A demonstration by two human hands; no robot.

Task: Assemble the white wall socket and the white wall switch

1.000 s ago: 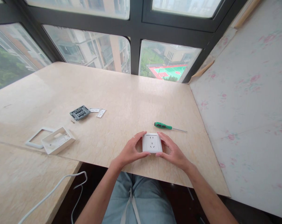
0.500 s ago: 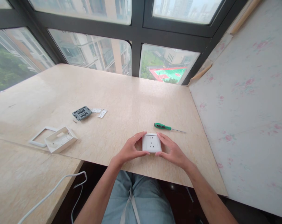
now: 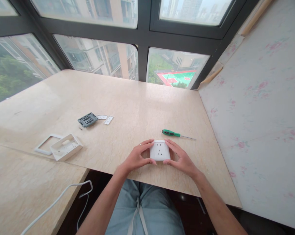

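Observation:
A white wall socket (image 3: 159, 150) with slotted holes faces up near the front edge of the counter. My left hand (image 3: 139, 154) grips its left side, fingers at the top corner and thumb at the bottom one. On the opposite side my right hand (image 3: 181, 158) holds it the same way, with fingers above and thumb below. Just beyond the socket lies a green-handled screwdriver (image 3: 171, 133), its shaft pointing right. Whether the socket's underside rests on the counter is hidden.
To the left are a white back box (image 3: 66, 147), a white frame (image 3: 42, 147), a grey socket module (image 3: 88, 120), two small white plates (image 3: 108, 120) and a small screw (image 3: 80, 128). A white cable (image 3: 56, 199) hangs at the lower left. A papered wall (image 3: 262, 124) borders the counter on the right.
Both hands stay on the socket, whose face plate now looks slightly squarer and flatter to the camera. The whole view has shifted a little, moving things slightly right and down.

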